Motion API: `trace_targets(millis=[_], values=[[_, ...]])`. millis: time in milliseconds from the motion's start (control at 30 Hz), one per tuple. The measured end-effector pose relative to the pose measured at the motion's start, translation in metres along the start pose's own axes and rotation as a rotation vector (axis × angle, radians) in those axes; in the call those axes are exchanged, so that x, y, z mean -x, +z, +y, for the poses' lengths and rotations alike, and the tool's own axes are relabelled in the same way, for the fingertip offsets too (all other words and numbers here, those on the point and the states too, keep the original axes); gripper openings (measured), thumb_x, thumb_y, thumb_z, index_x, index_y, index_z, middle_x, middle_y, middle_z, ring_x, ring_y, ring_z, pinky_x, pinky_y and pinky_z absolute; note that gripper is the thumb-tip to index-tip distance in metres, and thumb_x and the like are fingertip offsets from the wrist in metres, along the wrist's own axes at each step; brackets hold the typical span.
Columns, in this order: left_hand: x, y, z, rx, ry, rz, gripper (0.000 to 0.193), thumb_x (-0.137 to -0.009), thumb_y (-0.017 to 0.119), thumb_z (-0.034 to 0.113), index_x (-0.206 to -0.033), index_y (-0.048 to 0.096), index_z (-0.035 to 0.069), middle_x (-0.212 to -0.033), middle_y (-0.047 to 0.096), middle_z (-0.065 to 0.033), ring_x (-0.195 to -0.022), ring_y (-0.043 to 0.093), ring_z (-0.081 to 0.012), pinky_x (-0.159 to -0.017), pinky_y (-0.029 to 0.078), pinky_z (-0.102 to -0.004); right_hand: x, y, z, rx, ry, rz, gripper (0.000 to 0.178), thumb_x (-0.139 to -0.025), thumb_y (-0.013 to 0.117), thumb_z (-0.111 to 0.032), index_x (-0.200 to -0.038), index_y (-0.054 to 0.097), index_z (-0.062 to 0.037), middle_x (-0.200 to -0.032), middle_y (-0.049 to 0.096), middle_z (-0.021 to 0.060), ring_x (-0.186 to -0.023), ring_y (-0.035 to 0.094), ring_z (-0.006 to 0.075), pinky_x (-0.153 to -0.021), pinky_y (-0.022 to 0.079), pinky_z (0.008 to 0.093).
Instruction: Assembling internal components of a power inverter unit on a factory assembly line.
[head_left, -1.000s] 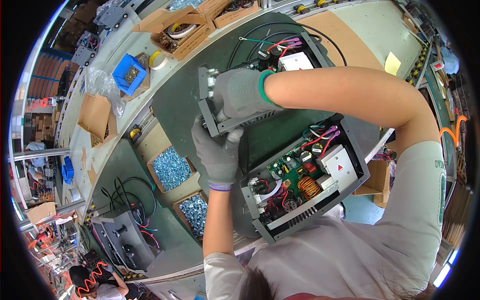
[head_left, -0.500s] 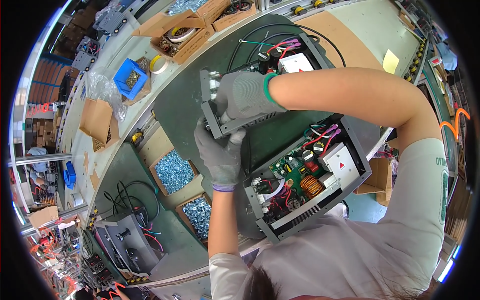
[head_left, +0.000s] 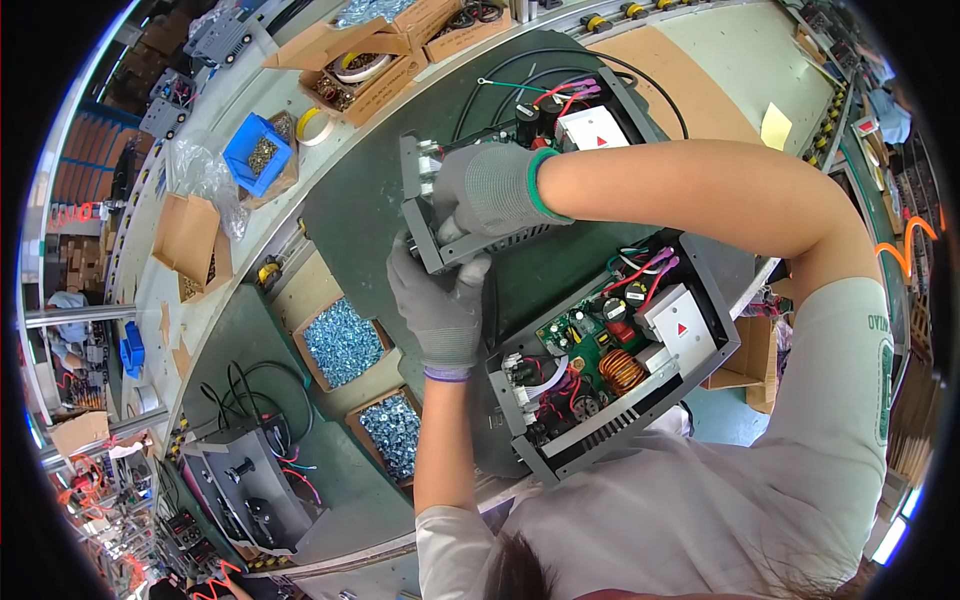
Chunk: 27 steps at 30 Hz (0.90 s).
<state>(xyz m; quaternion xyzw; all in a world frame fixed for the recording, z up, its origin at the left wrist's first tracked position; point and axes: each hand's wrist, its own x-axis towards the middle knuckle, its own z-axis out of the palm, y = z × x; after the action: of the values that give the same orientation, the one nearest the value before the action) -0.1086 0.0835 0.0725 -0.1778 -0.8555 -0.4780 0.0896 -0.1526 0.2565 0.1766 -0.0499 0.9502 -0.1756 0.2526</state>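
Note:
Both hands wear grey knitted gloves. My left hand (head_left: 437,312) grips the near corner of a dark grey open-topped device casing (head_left: 432,240), its thumb on the side edge and its fingers against the end panel, partly hidden. My right hand (head_left: 492,190) reaches into the same casing just behind that panel, fingers curled down. What its fingertips hold is hidden. White terminal parts show beside its fingers, and a white box with a red mark (head_left: 590,128) lies farther right inside. Nearer me sits a second casing (head_left: 585,455), with a green circuit board (head_left: 583,340) and a copper coil (head_left: 623,370).
Two boxes of small silvery fasteners (head_left: 345,342) stand left of my left forearm. A grey casing part with loose cables (head_left: 250,480) lies at the lower left. Beyond are a blue bin (head_left: 257,155), open cartons (head_left: 190,235) and a tape roll (head_left: 313,127). A black cable (head_left: 665,95) curves behind.
Both hands keep nearly the same hold on the far casing. The right fingers shift only slightly, and the whole view has moved a little.

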Motion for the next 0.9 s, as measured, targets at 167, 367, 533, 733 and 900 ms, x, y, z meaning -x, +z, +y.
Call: trace_targets(millis=[167,367,533,733,900], values=[[0.003,0.002,-0.004,-0.066,0.046,0.024,0.104,-0.076,0.072,0.07,-0.139,0.04,-0.007,-0.128,0.051,-0.0264,-0.118,0.055,-0.0452,-0.097,0.047,-0.0495,0.0,0.003,0.006,-0.183,-0.099,-0.048,0.031,-0.095,0.063,-0.034,-0.114,0.074,-0.0131,-0.104,0.073,0.0155,-0.095,0.069,0.0333,-0.084,0.053,0.0427],[0.002,0.0,-0.001,-0.041,0.017,-0.009,0.103,-0.078,0.071,0.07,-0.139,0.04,-0.007,-0.128,0.051,-0.0263,-0.118,0.055,-0.0457,-0.097,0.047,-0.0502,0.002,0.0,-0.003,0.017,-0.026,-0.087,0.032,-0.097,0.059,-0.033,-0.117,0.072,-0.0121,-0.106,0.072,0.0165,-0.1,0.069,0.033,-0.087,0.053,0.043],[0.003,0.002,-0.002,-0.069,0.052,0.026,0.104,-0.076,0.071,0.071,-0.139,0.041,-0.006,-0.127,0.051,-0.0258,-0.118,0.055,-0.0453,-0.097,0.047,-0.0503,-0.013,0.014,0.006,0.086,-0.079,-0.045,0.032,-0.098,0.057,-0.031,-0.123,0.068,-0.0133,-0.107,0.072,0.0157,-0.101,0.069,0.0326,-0.088,0.054,0.042],[0.006,-0.002,-0.003,-0.032,0.042,0.031,0.104,-0.074,0.073,0.07,-0.138,0.042,-0.006,-0.126,0.052,-0.025,-0.116,0.056,-0.0444,-0.096,0.048,-0.0496,0.0,0.006,-0.009,0.138,-0.056,-0.095,0.032,-0.099,0.053,-0.025,-0.126,0.065,-0.0114,-0.109,0.069,0.0138,-0.104,0.069,0.032,-0.09,0.055,0.0407],[0.008,-0.001,-0.003,-0.032,0.083,0.061,0.102,-0.072,0.078,0.066,-0.136,0.044,-0.005,-0.122,0.054,-0.0233,-0.112,0.058,-0.0426,-0.093,0.049,-0.0483,-0.005,0.019,0.001,0.261,-0.152,-0.108,0.031,-0.1,0.052,-0.024,-0.125,0.066,-0.0112,-0.109,0.068,0.0139,-0.104,0.068,0.0319,-0.09,0.056,0.0403]])
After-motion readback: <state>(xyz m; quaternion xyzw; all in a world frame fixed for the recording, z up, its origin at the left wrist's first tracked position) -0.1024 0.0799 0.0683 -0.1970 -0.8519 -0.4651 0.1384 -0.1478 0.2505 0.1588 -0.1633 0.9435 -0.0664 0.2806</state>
